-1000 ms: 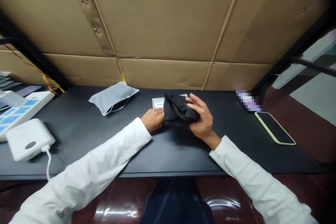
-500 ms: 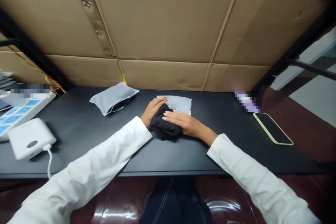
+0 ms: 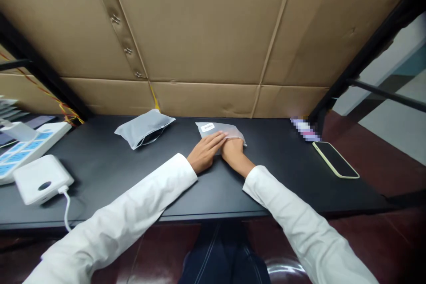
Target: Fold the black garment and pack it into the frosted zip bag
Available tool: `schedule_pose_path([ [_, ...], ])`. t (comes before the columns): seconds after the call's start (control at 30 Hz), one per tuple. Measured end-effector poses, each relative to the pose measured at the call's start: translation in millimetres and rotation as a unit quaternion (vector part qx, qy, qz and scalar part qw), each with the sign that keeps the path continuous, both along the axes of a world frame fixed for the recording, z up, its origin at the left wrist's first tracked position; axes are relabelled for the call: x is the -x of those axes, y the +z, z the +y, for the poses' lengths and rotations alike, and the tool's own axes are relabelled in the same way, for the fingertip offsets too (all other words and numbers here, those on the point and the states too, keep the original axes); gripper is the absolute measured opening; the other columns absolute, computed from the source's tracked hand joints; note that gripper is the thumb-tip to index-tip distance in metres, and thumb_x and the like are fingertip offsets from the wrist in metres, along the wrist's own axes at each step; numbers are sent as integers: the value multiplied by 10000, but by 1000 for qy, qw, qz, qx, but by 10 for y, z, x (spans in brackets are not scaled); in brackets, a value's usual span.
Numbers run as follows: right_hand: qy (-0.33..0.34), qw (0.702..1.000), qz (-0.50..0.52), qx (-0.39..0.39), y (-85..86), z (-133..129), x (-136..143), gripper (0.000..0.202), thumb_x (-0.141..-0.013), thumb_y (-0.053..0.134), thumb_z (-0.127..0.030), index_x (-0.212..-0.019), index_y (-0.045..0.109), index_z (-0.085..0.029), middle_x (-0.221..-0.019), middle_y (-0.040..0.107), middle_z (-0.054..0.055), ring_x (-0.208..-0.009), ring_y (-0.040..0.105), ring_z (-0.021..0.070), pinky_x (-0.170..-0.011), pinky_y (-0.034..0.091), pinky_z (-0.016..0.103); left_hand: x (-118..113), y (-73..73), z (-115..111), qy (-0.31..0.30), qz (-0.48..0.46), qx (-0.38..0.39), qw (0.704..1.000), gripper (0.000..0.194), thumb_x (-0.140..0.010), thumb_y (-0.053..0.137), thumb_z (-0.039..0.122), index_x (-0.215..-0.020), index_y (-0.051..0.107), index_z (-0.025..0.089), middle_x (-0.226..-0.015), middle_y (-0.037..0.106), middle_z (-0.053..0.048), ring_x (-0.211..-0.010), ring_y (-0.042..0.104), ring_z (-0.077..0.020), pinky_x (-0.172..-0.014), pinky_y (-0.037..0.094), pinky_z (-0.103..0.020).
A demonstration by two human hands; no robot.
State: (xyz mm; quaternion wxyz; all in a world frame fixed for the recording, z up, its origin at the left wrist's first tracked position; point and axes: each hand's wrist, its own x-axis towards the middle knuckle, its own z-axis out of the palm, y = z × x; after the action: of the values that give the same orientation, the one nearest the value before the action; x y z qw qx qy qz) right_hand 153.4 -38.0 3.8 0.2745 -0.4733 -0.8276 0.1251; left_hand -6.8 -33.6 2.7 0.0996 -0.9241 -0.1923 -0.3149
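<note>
A frosted plastic bag with a small white label near its top left corner lies on the black table. My left hand rests on the bag's near left part, its fingers stretched out flat and close together. At the bag's near edge, my right hand reaches in up to about the wrist. Its fingers are hidden beneath the plastic and my left fingertips, so what they hold cannot be seen. The black cloth does not show.
A second frosted bag lies to the left with its mouth gaping. Further left are a white cabled box and a power strip. A phone lies at the right. Cardboard stands along the back of the table.
Both hands have left the folded black cloth, which is out of sight. The middle bag now shows its labelled side. My right hand has gone into it, and my left hand lies on top.
</note>
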Motion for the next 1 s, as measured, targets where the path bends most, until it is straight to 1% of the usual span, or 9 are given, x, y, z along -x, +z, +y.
schedule_pose_path([
  [0.1,-99,994,-44,-31,37,-66,121,386,-880,365,-52,-1179,588,47,-1071,630,331,-1083,580,439,-916,422,651,47,12,28,31,-16,14,999,633,-794,394,-8,-1409,441,134,-1420,513,-163,-1371,429,-274,-1082,427,-477],
  [0.27,39,983,-91,-155,161,-277,66,392,-927,426,-153,-1284,585,-177,-1264,613,146,-1189,531,292,-1013,452,457,260,80,203,89,-18,6,996,329,-850,499,128,-1155,617,156,-1183,650,-151,-1175,565,-299,-947,483,-460],
  [0.37,3,971,-85,-224,191,-280,-108,421,-939,472,-219,-1355,532,-197,-1309,573,151,-1187,516,321,-982,444,504,385,96,325,124,16,-27,992,172,-846,519,152,-956,649,181,-1013,680,-115,-972,612,-264,-782,492,-392],
  [0.47,-92,981,-58,-164,129,-169,-316,450,-903,581,-330,-1322,555,-168,-1246,579,178,-1082,569,328,-930,475,504,477,81,436,134,34,-39,990,163,-872,485,151,-852,638,203,-910,670,-80,-838,595,-212,-687,454,-337],
  [0.53,-107,989,-3,-98,63,-81,-442,432,-887,613,-378,-1273,588,-185,-1168,599,144,-890,623,247,-856,529,433,512,72,485,131,32,-30,990,206,-903,451,154,-801,622,206,-851,650,-69,-788,577,-190,-667,436,-316],
  [0.67,0,995,71,-76,-14,-6,-612,536,-817,709,-408,-1307,569,-240,-1213,570,103,-773,611,165,-845,557,384,522,77,482,116,32,-8,993,188,-916,455,195,-771,574,195,-826,616,-75,-809,568,-198,-714,453,-322],
  [0.77,70,988,70,-115,-28,-40,-639,366,-882,630,-282,-1246,625,-252,-1281,551,102,-875,630,167,-903,541,392,480,88,397,82,19,9,996,83,-904,512,240,-915,568,179,-955,632,-94,-887,584,-208,-782,483,-331],
  [0.87,105,977,70,-170,-51,-87,-584,302,-927,508,-152,-1160,681,-234,-1266,565,110,-921,641,160,-859,552,349,399,108,262,38,17,35,999,181,-914,531,273,-1062,544,170,-1015,628,-99,-903,597,-200,-778,498,-314],
  [1.0,136,961,62,-233,-94,-141,-459,202,-909,560,-150,-996,728,-220,-1134,626,93,-813,645,137,-750,559,290,267,155,60,-46,18,51,998,213,-934,530,336,-1057,555,165,-941,618,-88,-850,588,-189,-721,493,-291],
])
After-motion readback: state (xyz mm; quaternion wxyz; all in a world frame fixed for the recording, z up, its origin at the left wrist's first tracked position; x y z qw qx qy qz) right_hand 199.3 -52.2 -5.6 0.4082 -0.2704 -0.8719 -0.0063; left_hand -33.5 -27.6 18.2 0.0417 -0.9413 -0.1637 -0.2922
